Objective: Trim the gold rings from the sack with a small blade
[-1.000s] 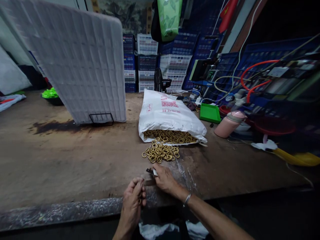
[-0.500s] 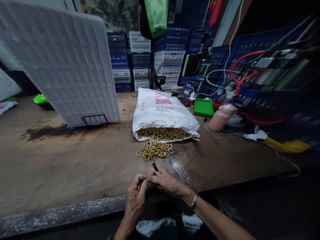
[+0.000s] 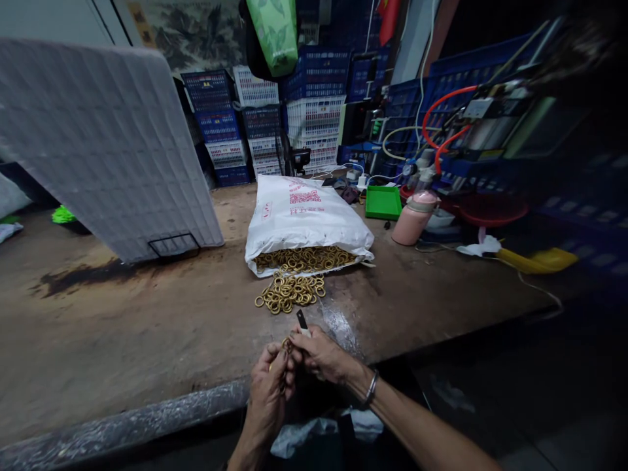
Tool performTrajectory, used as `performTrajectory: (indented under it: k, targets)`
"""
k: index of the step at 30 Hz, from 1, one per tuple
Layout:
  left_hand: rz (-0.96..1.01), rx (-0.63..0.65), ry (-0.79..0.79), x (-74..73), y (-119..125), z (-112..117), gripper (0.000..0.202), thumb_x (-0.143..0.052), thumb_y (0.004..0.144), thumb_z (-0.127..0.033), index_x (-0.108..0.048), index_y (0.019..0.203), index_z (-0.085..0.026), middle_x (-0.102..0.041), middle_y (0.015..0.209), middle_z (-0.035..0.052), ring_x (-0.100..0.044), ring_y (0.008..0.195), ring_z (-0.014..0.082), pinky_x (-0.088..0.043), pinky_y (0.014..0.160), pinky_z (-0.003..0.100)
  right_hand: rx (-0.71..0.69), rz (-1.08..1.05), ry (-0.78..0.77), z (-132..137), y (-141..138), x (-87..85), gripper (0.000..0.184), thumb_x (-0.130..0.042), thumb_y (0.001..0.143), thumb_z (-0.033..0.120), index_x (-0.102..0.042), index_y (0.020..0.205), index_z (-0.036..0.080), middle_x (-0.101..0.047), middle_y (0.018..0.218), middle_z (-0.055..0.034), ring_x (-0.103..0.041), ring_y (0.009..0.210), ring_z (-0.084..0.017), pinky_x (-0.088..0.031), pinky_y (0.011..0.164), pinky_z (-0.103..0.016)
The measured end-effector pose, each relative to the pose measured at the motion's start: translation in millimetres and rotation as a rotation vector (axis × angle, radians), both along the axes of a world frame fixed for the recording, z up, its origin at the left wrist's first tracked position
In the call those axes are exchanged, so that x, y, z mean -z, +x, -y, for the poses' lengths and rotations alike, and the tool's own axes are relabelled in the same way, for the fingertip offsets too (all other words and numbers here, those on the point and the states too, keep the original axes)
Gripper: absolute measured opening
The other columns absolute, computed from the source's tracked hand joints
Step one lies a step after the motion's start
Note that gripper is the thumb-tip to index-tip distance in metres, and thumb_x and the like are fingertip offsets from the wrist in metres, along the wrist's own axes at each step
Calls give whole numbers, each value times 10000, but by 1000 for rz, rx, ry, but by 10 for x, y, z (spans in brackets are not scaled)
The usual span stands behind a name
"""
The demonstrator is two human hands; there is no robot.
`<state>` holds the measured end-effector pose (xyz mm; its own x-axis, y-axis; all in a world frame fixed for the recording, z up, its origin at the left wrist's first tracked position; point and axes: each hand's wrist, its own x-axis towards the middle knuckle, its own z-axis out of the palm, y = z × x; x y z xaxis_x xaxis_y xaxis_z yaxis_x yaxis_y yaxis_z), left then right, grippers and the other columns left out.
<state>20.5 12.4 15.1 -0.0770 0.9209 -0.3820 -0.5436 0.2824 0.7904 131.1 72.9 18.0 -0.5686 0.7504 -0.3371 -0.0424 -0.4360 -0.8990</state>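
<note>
At the table's front edge my two hands meet. My left hand [image 3: 272, 376] is closed, with a brass-coloured ring [image 3: 285, 343] pinched at its fingertips; more rings may be hidden in the palm. Wrapped round a knife [image 3: 303, 323] with a dark blade and pale handle is my right hand [image 3: 318, 353], its blade pointing up and away. The thumb and fingers of that hand touch the ring too. Just beyond lies a loose pile of brass rings [image 3: 289, 292], spilling from the mouth of a white woven sack [image 3: 309, 222] printed in red.
A large pale quilted panel [image 3: 108, 150] stands at the left in a black wire stand [image 3: 174, 245]. Right of the sack are a green tray [image 3: 383, 202], a pink bottle [image 3: 413, 222] and a yellow scoop [image 3: 537, 260]. Stacked crates [image 3: 314, 118] line the back.
The view has shifted, so the table things sit further left. My left fingers have turned the ring more upright between both hands. The knife stays in my right hand.
</note>
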Motion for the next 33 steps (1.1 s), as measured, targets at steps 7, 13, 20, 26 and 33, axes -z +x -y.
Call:
performTrajectory:
  k: [7,13,20,26,33]
  targets:
    - [-338,150,-27,-95,-27,0,293,-614,673,-437,-543,732,-159,-440,471,-77,-307,353,22,-208,349,137,40,211,247,-19,113,42,143,-487,746,309,-477,741,167,-449,490,74,-325,392,-32,-227,383,-151]
    - [-524,157,22,-159,-57,18,345,-585,672,-474,-490,563,-161,-403,422,-71,-314,363,40,-238,364,153,5,278,423,34,137,-47,167,-504,742,303,-474,664,159,-406,510,70,-331,469,-47,-252,434,-157]
    - [-485,78,-11,-57,-11,108,363,-615,619,-523,-552,620,-166,-429,448,-72,-331,370,40,-243,355,146,-11,78,130,141,107,35,190,-476,761,370,-444,741,184,-432,492,88,-277,355,-28,-188,352,-159]
    - [-387,51,-18,59,-11,135,355,-634,617,-503,-573,680,-159,-463,510,-61,-359,382,34,-269,356,139,-23,18,8,174,82,105,223,-437,770,388,-446,691,179,-435,502,86,-224,308,-17,-139,317,-168]
    - [-213,135,-65,32,-56,140,323,-593,676,-481,-517,690,-167,-460,522,-66,-347,364,21,-239,347,125,64,259,333,140,51,58,163,-468,764,297,-505,693,156,-486,540,46,-397,475,-54,-287,448,-160]
